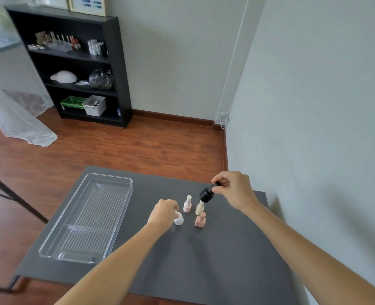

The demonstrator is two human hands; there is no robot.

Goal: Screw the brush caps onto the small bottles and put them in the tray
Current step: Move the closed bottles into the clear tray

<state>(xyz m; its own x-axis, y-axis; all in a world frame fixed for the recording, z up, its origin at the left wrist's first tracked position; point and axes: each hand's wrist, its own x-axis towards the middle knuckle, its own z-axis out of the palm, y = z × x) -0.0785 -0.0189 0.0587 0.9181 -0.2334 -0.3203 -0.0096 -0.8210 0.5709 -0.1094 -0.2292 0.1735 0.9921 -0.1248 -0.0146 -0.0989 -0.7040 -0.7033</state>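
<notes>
My right hand (234, 190) grips a black bottle (207, 194) by its cap and holds it tilted above the dark table (182, 260). My left hand (163, 213) closes its fingers on the top of a white bottle (179, 219) standing on the table. Between the hands stand a light pink bottle (187, 204), a cream bottle (199, 208) and a square salmon-pink bottle (200, 220), each with a cap on. A clear plastic tray (50, 245) lies to the left with nothing in it.
The grey wall (314, 128) runs close along the table's right side. A black shelf unit (118, 62) with bottles and bins stands across the wooden floor. A dark tripod leg (12, 197) crosses the left edge.
</notes>
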